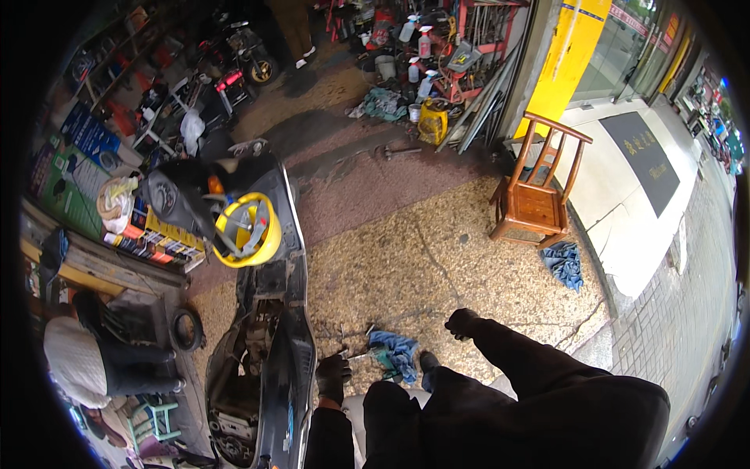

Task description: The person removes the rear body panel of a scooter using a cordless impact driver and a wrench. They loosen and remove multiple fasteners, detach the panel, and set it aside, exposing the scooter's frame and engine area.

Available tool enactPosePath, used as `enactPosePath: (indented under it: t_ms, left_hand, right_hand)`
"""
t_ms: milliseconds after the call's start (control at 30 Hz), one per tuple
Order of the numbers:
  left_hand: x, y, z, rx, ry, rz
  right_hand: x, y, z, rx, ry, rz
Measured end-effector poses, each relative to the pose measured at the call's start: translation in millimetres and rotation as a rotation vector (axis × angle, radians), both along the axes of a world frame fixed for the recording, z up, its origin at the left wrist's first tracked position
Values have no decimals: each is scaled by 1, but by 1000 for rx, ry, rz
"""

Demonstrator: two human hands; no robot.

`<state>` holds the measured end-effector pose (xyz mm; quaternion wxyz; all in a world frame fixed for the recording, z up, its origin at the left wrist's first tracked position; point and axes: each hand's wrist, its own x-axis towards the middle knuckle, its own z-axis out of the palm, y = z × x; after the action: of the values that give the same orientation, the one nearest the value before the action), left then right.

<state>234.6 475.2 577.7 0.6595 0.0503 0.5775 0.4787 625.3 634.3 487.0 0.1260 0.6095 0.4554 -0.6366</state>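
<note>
1. Scooter (285,375): it stands on the shop floor (375,285), just left of the wearer's legs, with its front end pointing away.
2. Looks done: the body is opened up, leaving the bay (258,344) uncovered and the parts inside it bare.
3. Looks left: the bay is not covered again, so I judge the work to be partway through; what is finished inside is too dark to tell.
4. Left hand (333,375): gloved, close beside the scooter's right flank, fingers bent. A thin rod (359,357) shows next to it; I cannot tell whether it is grasped.
5. Right hand (462,323): gloved, out over the floor, well apart from the scooter, fingers apparently curled; whether they enclose anything is hidden.
6. Nearby: a blue rag (402,352) lies between the hands; a yellow helmet (269,242) sits at the scooter's front.
</note>
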Motion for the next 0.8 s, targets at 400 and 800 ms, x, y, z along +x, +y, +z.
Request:
enactPosePath:
  t_ms: [400,800]
  left_hand:
    - [-10,172,-146,224,1185,-915]
    - [-60,516,-43,344,825,-223]
  right_hand:
    - [44,172,-24,-273,66,-433]
    - [-28,488,35,-395,210,-585]
